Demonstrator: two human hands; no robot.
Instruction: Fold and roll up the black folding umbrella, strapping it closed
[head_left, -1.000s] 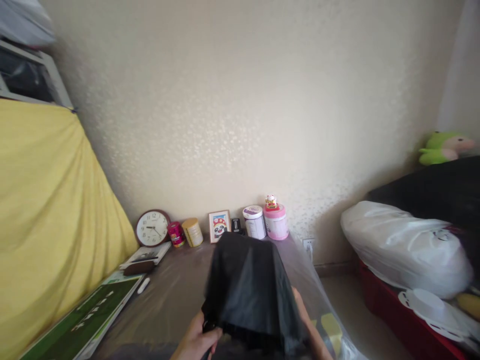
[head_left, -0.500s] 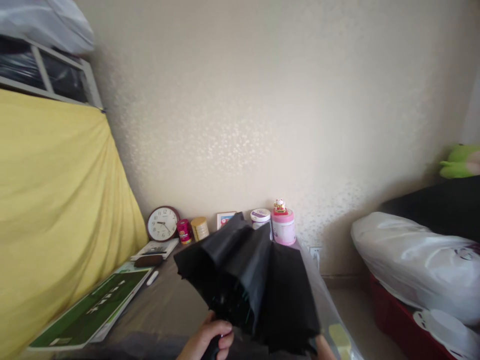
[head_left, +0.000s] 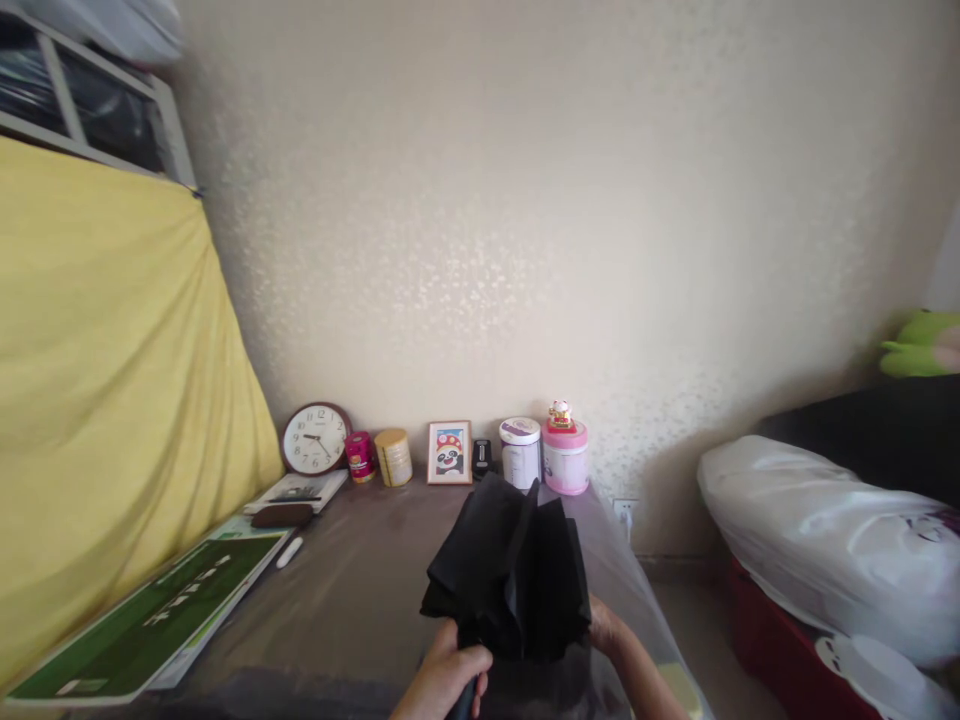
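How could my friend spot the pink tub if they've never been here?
Find the table against the wall and look along its back edge, past the black umbrella. The pink tub stands at the right end of the row there, next to the white tub. It alone has a little cat figure on top.

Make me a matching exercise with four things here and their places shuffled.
1. Black fabric umbrella
2. Round brown-rimmed clock
3. Small white-and-red cat figurine
4. Brown-framed panda picture

A. On the pink-lidded round canister
B. Between yellow-lidded round tin and small black object
C. Gripped by the left hand
D. Left of the magenta round can

Pairs: 1-C, 2-D, 3-A, 4-B
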